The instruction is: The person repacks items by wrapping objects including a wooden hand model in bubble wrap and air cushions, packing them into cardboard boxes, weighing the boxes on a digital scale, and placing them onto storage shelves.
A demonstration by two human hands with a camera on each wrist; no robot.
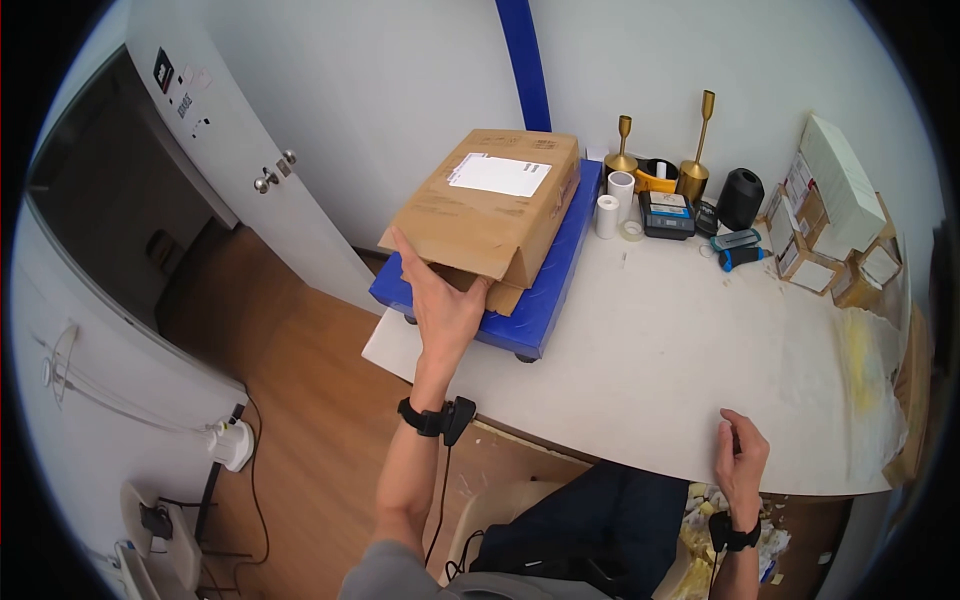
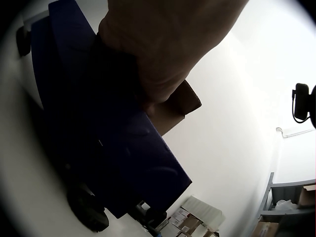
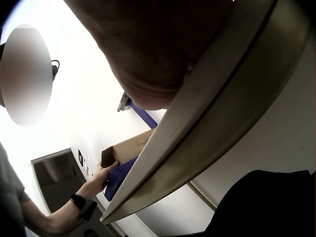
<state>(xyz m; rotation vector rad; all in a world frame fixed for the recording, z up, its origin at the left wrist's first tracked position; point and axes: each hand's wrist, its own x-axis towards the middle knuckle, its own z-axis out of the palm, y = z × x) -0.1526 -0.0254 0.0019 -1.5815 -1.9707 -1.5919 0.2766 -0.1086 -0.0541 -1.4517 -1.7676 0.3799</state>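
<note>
Brown cardboard box [image 1: 450,212] with white label [image 1: 500,174] is sitting on the blue platform scale [image 1: 548,297], left hand [image 1: 442,308] gripping its near, open end, while right hand [image 1: 742,460], relaxed, fingers loosely curled, is resting at the white table's [image 1: 660,350] edge, right of the scale.

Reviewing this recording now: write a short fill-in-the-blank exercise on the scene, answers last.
1. The person's ____ grip is on the cardboard box.
2. The box rests on a ____-coloured platform scale.
3. In colour, the shipping label is mostly ____.
4. ____ gold candlesticks stand on the table.
Missing words: left; blue; white; two.
</note>
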